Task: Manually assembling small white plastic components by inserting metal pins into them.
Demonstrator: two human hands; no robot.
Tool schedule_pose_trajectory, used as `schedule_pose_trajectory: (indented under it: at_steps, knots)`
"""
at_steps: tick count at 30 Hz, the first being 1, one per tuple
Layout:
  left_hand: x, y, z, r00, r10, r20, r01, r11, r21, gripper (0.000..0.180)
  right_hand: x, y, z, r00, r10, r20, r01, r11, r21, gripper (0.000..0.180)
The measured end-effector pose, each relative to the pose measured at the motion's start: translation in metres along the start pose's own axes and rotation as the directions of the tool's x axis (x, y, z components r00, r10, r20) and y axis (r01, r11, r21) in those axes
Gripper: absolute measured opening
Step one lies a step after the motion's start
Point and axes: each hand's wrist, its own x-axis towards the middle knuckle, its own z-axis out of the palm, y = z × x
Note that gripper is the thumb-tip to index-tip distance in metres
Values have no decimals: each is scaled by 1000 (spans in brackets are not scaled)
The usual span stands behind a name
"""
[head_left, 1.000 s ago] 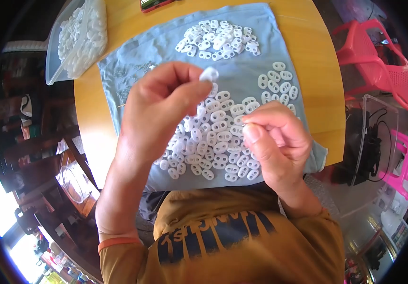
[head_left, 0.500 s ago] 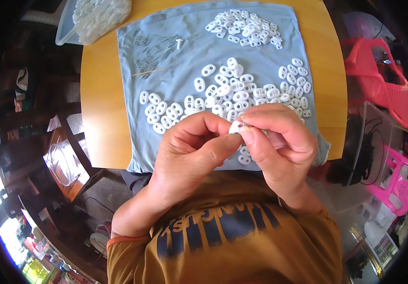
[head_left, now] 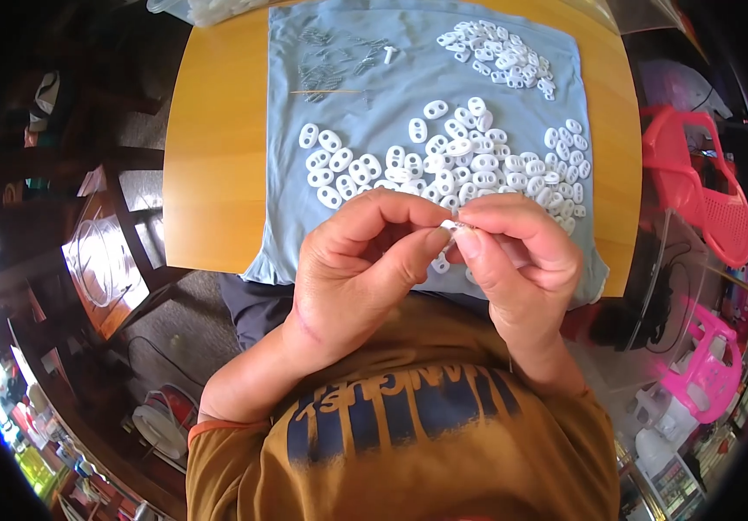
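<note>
My left hand [head_left: 352,260] pinches a small white plastic cord-lock piece [head_left: 449,226] between thumb and forefinger. Fingertip to fingertip with it, my right hand [head_left: 526,260] is closed in a pinch on a tiny metallic piece that looks like a spring, mostly hidden by the thumb. Just beyond both hands spreads a loose heap of white oval two-hole cord-lock pieces [head_left: 483,162] on a light blue cloth [head_left: 391,113]. Small metal springs [head_left: 322,62] lie scattered at the cloth's far left, near a thin wooden stick [head_left: 326,92] and a white T-shaped piece [head_left: 389,55].
A second pile of white pieces [head_left: 504,56] lies at the far right of the cloth. The cloth covers much of a wooden table [head_left: 209,139]. A clear plastic container [head_left: 209,9] stands at the far left edge. Red [head_left: 695,182] and pink chairs [head_left: 704,365] stand at the right.
The view has shifted, so the table and its pieces appear farther up and to the right. Both hands stay together in a pinch; the white piece between them shows less.
</note>
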Motion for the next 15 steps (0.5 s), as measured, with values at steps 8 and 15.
schedule_pose_trajectory:
  at_steps: [8, 15]
  knots:
    - [-1, -2, -7, 1000, -3, -12, 2, 993, -121, 19, -2, 6, -3, 991, 116, 66, -128, 967, 220, 10]
    - [-2, -5, -4, 1000, 19, -7, -20, 998, -60, 16, -2, 9, -4, 987, 135, 86, -151, 967, 207, 9]
